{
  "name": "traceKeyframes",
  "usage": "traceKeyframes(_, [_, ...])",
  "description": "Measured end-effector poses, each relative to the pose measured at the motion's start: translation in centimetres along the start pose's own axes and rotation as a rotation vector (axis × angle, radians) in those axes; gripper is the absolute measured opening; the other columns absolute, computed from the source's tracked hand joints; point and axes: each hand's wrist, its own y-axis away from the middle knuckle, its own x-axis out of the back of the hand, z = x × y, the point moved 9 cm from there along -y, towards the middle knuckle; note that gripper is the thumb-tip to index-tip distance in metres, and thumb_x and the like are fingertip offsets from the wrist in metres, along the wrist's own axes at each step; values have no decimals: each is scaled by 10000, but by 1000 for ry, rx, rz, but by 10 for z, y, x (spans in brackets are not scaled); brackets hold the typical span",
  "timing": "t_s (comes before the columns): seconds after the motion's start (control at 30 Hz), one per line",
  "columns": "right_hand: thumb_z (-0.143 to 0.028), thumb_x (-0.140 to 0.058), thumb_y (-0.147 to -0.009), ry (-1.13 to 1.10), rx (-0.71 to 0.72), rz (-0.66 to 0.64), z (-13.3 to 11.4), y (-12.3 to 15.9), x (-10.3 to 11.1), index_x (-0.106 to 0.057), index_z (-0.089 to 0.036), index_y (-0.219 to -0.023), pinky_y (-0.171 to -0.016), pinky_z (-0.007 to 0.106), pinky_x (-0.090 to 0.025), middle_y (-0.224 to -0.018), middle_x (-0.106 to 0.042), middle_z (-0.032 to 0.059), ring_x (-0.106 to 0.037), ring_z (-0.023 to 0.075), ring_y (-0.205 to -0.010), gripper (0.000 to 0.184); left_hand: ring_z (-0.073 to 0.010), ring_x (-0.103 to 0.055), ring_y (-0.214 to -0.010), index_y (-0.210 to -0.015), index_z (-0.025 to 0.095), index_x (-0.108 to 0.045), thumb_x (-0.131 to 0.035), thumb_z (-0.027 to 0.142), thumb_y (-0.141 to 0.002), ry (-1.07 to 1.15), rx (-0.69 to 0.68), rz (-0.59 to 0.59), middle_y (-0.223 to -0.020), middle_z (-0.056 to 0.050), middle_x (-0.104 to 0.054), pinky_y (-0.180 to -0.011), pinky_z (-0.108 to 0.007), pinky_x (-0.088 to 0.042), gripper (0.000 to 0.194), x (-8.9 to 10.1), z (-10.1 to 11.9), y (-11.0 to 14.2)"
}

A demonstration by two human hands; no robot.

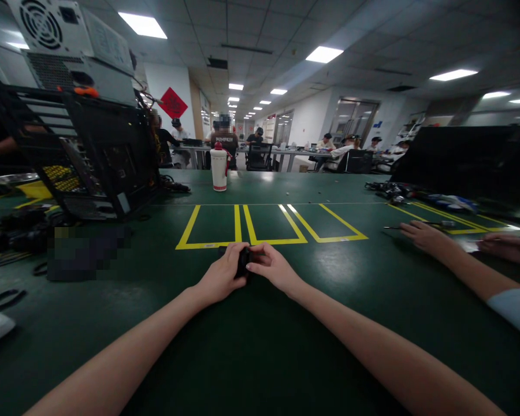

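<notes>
A small black object (243, 262) stands on the green table between my two hands, just in front of the yellow tape frames; most of it is covered by fingers, so its kind cannot be made out. My left hand (223, 274) is closed around its left side, thumb low and fingers over the top. From the right, my right hand (274, 267) has its thumb and fingers bent against the same object. Both forearms reach in from the bottom of the view.
Yellow tape frames (277, 241) mark the green table (260, 358). A white bottle (219, 169) stands beyond them. At left is a black computer case (112, 156) topped by power supplies (86, 40). A co-worker's hand (433, 240) holds a thin tool at right, near a black monitor (468, 162).
</notes>
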Motion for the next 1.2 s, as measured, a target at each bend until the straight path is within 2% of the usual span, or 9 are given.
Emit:
traceKeyframes(0.1, [-184,-666,-599,-39,11,-14,-2,3,-3,-467,-214,-910,-845,342,-443,-979,-524,6,-546,162,-942,370,-236,-457,-1035,-1200,244,-200,-526,187,-682,1,-1,-4,-1222,-79,-314,-820,-411,-434,614,0,1,0])
traceKeyframes(0.27, [-271,-567,-707,9,23,50,-5,3,-1,-499,-203,-888,-835,341,-445,-938,-544,12,-551,152,-912,205,-234,-463,-1030,-1197,241,-206,-532,209,-691,-3,-8,16,-1201,-78,-334,-814,-414,-437,603,0,0,-1])
traceKeyframes(0.43, [-271,-573,-703,45,-14,56,0,0,2,-489,-194,-986,-904,377,-390,-1011,-545,42,-521,167,-982,305,-227,-458,-1034,-1198,239,-201,-524,193,-691,1,-14,8,-1207,-77,-325,-827,-406,-431,603,1,1,0])
traceKeyframes(0.63, [-169,-649,-619,-1,37,-6,-3,4,-5,-466,-212,-923,-899,348,-408,-988,-527,10,-522,164,-996,357,-238,-439,-1051,-1199,245,-201,-536,188,-669,-9,4,3,-1208,-75,-322,-831,-412,-424,629,-1,-1,0])
traceKeyframes(0.8, [-255,-571,-703,18,52,43,-8,4,-3,-494,-207,-891,-856,344,-433,-935,-538,8,-539,154,-939,208,-235,-452,-1037,-1195,243,-206,-534,205,-682,0,0,21,-1197,-80,-332,-816,-415,-431,611,-2,-3,-1])
traceKeyframes(0.93, [-255,-558,-715,66,7,85,-4,2,3,-494,-204,-987,-893,364,-402,-997,-542,34,-522,160,-968,285,-229,-462,-1028,-1200,253,-197,-535,206,-685,10,-4,12,-1210,-77,-327,-815,-415,-433,618,-3,-3,-1])
traceKeyframes(1.13, [-205,-631,-645,13,26,-10,-5,5,-5,-479,-215,-950,-882,362,-415,-986,-538,17,-530,169,-975,341,-228,-451,-1040,-1202,239,-200,-541,183,-674,-8,-13,20,-1221,-85,-311,-824,-395,-430,631,-1,-2,0])
traceKeyframes(1.2, [-217,-609,-672,8,35,-7,-7,6,-7,-478,-220,-936,-858,354,-434,-973,-535,13,-538,166,-957,294,-226,-451,-1040,-1202,239,-201,-538,187,-680,-7,-16,19,-1218,-83,-313,-821,-392,-434,623,-1,-1,0])
